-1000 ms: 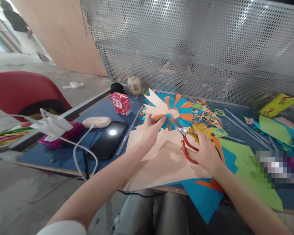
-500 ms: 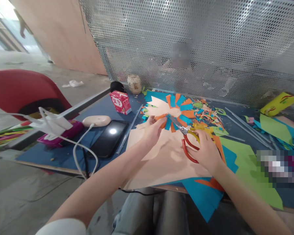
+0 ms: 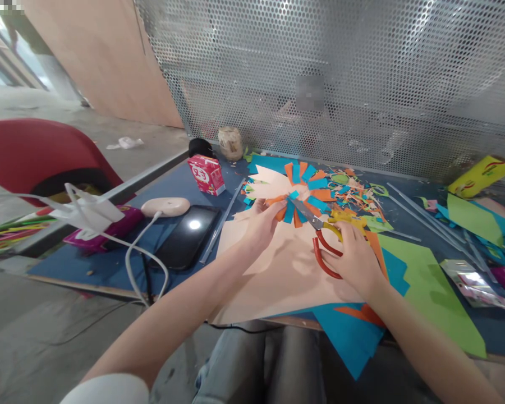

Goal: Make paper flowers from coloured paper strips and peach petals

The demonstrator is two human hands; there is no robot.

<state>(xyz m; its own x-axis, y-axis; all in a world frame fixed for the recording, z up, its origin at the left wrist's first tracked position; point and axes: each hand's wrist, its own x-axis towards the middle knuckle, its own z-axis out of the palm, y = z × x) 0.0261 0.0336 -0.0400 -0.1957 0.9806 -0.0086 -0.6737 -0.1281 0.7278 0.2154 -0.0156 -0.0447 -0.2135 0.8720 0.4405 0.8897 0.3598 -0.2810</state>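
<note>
My left hand (image 3: 266, 221) pinches the near-left edge of a paper flower (image 3: 318, 183), a ring of orange and blue strips around a pale middle. A pale peach paper piece with pointed ends (image 3: 269, 182) spreads to its left. In my right hand (image 3: 353, 252) are scissors (image 3: 329, 272) with red and yellow handles, the fingers wrapped in the loops. Their metal blades reach the flower's near side, close to my left fingertips, where a small blue bit of paper shows at the tip. Below both hands lies a large peach sheet (image 3: 252, 292).
Paper scraps (image 3: 357, 193) heap behind the flower. Green paper (image 3: 429, 292) and blue sheets (image 3: 353, 336) lie to the right, the blue overhanging the front edge. A phone (image 3: 185, 238), a pink box (image 3: 206, 175) and a white cable (image 3: 128, 264) sit left. A perforated metal panel (image 3: 252, 67) stands behind.
A small blue bit of paper now shows more plainly at the scissor tips. Both hands keep nearly the same place. In the background at upper left, a person has shifted.
</note>
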